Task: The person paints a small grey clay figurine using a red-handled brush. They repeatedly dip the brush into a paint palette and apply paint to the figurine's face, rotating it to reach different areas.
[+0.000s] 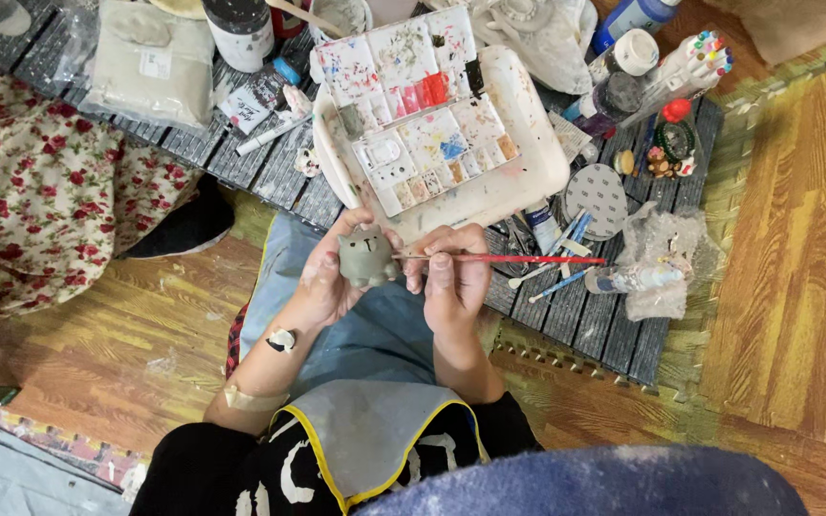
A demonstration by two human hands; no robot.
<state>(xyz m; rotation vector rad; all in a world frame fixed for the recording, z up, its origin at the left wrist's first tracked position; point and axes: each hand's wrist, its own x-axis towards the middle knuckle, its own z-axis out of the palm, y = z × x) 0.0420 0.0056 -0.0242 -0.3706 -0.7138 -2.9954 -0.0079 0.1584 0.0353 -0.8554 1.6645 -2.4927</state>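
Your left hand (pixel 325 279) is wrapped around a small grey clay figure (pixel 367 255), a round little animal with two ears and a simple face, fingers curled behind it and the thumb steadying its side. Your right hand (pixel 451 277) is pinched shut on a thin red-handled paintbrush (pixel 509 259), and the bristle end sits right against the figure's side while the handle runs out level, away from the figure. Both hands hover over your lap, just below the paint palette (pixel 423 115), which takes up the near edge of the low slatted table (pixel 614 330).

By the look of it, you're in the painting step: brush tip at the clay, figure tilted face-up toward you. The body reads as bare grey all over, so this seems to be early going. Whether the bristles carry any colour I can't make out.

That palette is your landmark. Its wells hold reds, blues and yellows, with a white tray (pixel 528 153) underneath it. To the right of the palette lie spare brushes (pixel 566 250), a round grey disc (pixel 597 196) and crumpled plastic wrap (pixel 662 263); beyond those stands a bundle of markers (pixel 695 59). To the palette's left, a floral cloth (pixel 40 182) is spread on the floor.

The next stroke calls for a firm left-hand hold and a light, short touch, since the figure is small and curved.
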